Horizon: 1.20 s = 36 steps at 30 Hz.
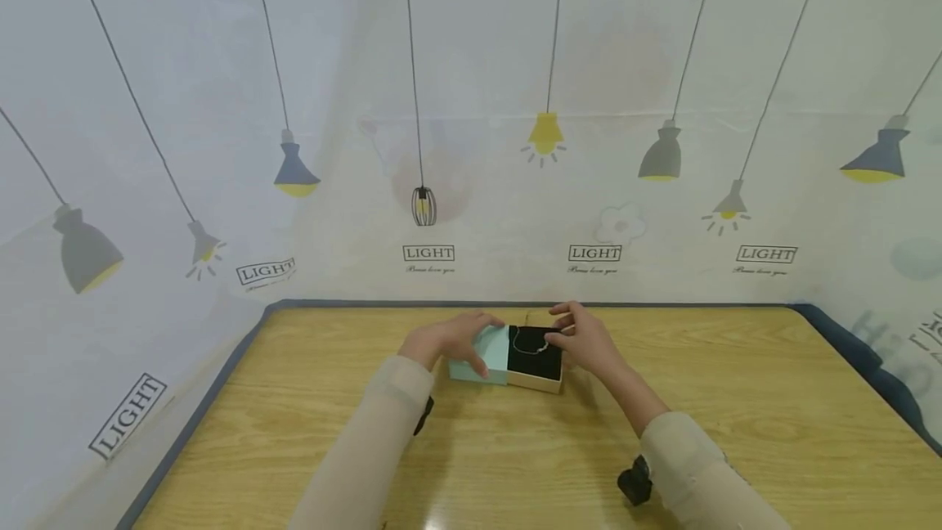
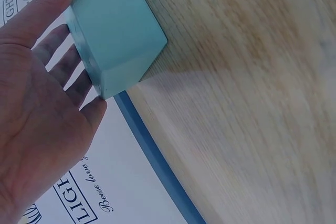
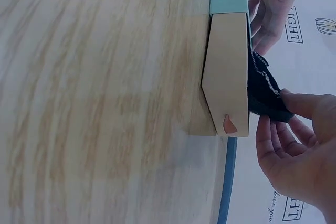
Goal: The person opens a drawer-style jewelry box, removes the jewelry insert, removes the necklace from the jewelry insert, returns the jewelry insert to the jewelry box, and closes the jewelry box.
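Note:
A small jewelry box stands on the table, with a pale turquoise sleeve (image 1: 495,348) and a tan inner drawer (image 1: 536,384) drawn partly out to the right. My left hand (image 2: 44,114) grips the sleeve, thumb on one face and fingers along another. In the drawer is a black pad (image 1: 531,363) carrying a thin silver chain (image 3: 269,81), perhaps a bracelet. At the pad's far right corner, my right hand (image 3: 302,148) pinches it between thumb and fingers. In the right wrist view that end of the pad is raised out of the drawer. The drawer's inside is hidden.
The box stands on a wood-grain table (image 1: 309,432) near its far edge, which has a dark blue border (image 1: 353,303). Behind rises a pale curtain (image 1: 486,186) printed with hanging lamps. Dark devices are strapped at both wrists.

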Each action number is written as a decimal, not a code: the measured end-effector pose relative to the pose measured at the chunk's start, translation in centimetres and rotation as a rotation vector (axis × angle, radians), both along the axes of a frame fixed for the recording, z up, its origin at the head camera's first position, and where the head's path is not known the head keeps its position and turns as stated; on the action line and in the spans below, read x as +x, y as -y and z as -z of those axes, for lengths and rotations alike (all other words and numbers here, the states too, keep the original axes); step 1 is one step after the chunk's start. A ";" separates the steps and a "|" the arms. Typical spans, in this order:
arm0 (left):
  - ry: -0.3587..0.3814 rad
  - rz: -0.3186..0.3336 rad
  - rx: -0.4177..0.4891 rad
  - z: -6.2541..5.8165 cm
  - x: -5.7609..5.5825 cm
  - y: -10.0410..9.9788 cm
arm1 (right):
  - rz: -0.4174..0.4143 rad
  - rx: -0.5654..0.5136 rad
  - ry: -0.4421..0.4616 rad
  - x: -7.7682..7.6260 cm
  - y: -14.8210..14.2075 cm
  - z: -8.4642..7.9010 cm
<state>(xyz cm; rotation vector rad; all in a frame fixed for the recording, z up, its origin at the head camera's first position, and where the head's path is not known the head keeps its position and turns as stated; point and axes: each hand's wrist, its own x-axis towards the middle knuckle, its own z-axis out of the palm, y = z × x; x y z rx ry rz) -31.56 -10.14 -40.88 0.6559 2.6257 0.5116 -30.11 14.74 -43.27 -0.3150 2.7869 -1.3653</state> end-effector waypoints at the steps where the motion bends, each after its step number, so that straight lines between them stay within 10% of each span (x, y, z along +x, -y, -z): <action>1: 0.002 -0.001 0.003 0.0 0.0 0.0 | 0.002 -0.009 0.004 0.0 0.1 0.0; 18: -0.007 0.012 -0.027 0.6 0.4 0.4 | 0.034 -0.120 -0.003 0.7 0.9 0.0; 36: -0.001 -0.056 0.337 -0.2 0.2 1.0 | 0.050 -0.168 -0.079 -0.1 0.7 -1.9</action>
